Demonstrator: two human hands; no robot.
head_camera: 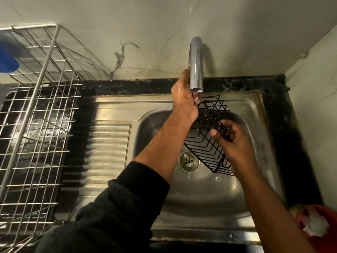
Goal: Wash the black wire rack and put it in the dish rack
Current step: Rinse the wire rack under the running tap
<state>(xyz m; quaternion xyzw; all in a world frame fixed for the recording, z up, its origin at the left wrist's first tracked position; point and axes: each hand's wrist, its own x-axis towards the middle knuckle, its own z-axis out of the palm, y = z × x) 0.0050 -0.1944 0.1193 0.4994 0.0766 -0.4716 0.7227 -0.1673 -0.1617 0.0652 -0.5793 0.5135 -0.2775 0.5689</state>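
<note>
The black wire rack (206, 141) hangs tilted over the steel sink basin (204, 194), below the tap spout. My right hand (231, 141) grips its right side, thumb over the wires. My left hand (184, 95) reaches up beside the chrome tap spout (196, 63); its fingers touch the rack's top corner just under the spout's mouth. No water stream is visible. The silver wire dish rack (34, 125) stands on the counter at the left.
A ribbed steel drainboard (107, 152) lies between the dish rack and the basin. The drain (188, 160) sits under the rack. A blue object (7, 59) is in the dish rack's far corner. An orange container with foam (317, 225) sits at the lower right.
</note>
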